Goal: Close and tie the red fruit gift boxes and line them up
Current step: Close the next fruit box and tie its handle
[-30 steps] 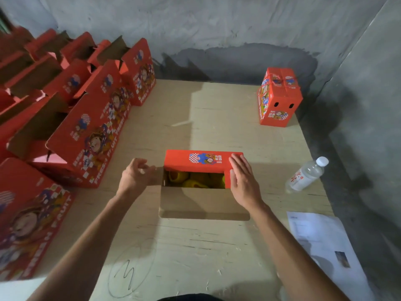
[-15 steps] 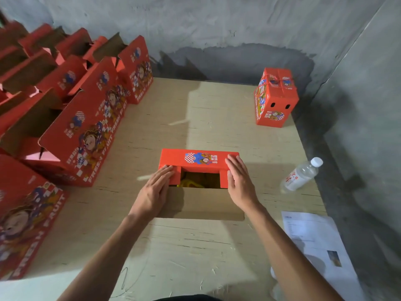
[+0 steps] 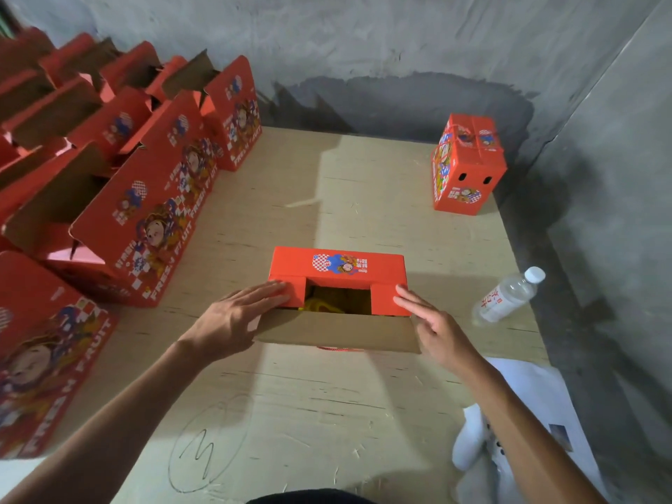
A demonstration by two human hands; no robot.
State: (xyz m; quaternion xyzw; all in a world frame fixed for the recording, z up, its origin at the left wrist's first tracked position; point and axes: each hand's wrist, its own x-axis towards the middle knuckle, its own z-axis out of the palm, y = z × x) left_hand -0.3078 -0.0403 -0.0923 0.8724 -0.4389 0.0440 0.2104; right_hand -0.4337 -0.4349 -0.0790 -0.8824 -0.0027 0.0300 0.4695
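Sitting on a pale plywood tabletop (image 3: 327,394) tucked into a grey concrete corner, the red cardboard fruit gift box (image 3: 338,271) is lying dead centre, long axis running 9 to 3, open top facing up. Left hand (image 3: 232,318) and right hand (image 3: 432,321) are pressing flat, fingers straight, on its side flaps.

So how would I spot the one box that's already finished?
Look to the plywood table's far right corner, by the grey wall. One small red box stands there alone. Unlike the open boxes crowding the left side, its top flaps are shut.
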